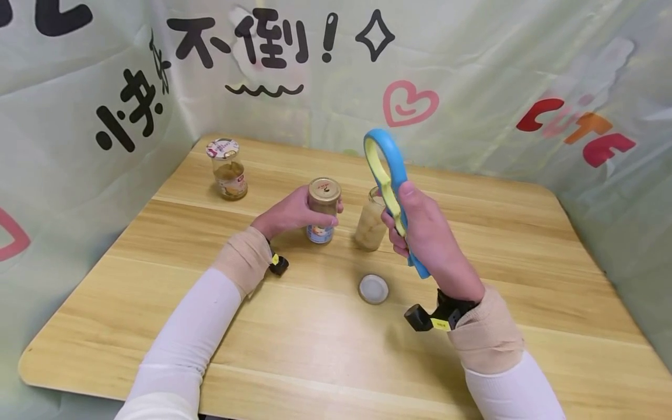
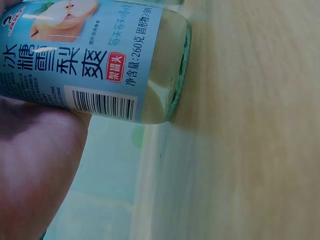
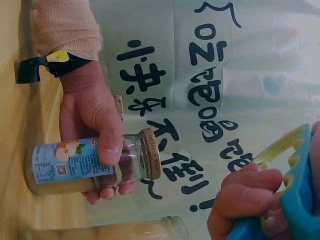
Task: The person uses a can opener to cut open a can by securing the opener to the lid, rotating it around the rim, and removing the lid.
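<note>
Both hands are occupied: the left hand [image 1: 294, 211] curls its thumb and fingers round the body of a blue-labelled jar [image 3: 80, 165], while the right hand [image 1: 427, 233] wraps its fingers round the handle of a blue-and-yellow jar opener [image 1: 401, 175], thumb along its side. The held jar stands upright or nearly so, its long axis vertical and its gold lid [image 1: 324, 189] uncovered above the grip; whether its base rests fully on the table [image 1: 304, 361] is hard to tell.

The left hand is already on the jar, so the relation that counts is between lid and opener. The opener is up in the air to the right of the lid, and its looped end looks higher than the lid. Its long axis slants, loop up and forward, handle ends down toward the right wrist. Loop and lid are apart.

Between the two hands, just right of the held jar, a lidless jar [image 1: 367, 228] of pale contents stands upright, partly hidden by the opener in the head view. Nearer the person, a loose lid [image 1: 373, 289] lies flat. Farther off, at the back left, a third jar [image 1: 231, 175] wears a patterned lid. A pale printed cloth [image 1: 472, 70] hangs behind the table.
</note>
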Tool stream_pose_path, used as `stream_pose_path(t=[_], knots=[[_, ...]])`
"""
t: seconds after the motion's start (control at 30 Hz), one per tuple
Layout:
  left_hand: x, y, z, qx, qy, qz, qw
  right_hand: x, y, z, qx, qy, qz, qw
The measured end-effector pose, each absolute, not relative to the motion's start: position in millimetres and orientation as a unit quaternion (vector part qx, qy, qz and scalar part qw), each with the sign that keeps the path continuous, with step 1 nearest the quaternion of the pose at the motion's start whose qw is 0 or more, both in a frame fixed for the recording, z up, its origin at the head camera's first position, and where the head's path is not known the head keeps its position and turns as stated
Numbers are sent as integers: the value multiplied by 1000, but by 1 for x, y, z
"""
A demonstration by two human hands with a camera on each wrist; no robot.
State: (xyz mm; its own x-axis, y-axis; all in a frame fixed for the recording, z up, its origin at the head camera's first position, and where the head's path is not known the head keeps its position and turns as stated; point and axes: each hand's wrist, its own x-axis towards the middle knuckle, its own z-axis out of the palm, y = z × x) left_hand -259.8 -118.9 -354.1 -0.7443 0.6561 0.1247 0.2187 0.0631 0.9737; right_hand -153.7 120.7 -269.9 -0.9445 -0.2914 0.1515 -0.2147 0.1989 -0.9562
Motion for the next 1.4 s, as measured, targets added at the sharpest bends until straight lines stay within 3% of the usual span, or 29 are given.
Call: stream_pose_path(t=[0.3,0.67,1.03,1.4], knots=[[-274,-119,-371,318,710,607,162,-155,108,-273,-194,893,-400,-65],[-275,-119,-371,294,737,585,167,-150,94,-275,-167,938,-282,-114],[-271,-120,-375,328,727,584,154,-150,84,-286,-174,953,-208,-136],[-258,-120,-357,343,717,589,144,-154,79,-296,-168,956,-109,-215]])
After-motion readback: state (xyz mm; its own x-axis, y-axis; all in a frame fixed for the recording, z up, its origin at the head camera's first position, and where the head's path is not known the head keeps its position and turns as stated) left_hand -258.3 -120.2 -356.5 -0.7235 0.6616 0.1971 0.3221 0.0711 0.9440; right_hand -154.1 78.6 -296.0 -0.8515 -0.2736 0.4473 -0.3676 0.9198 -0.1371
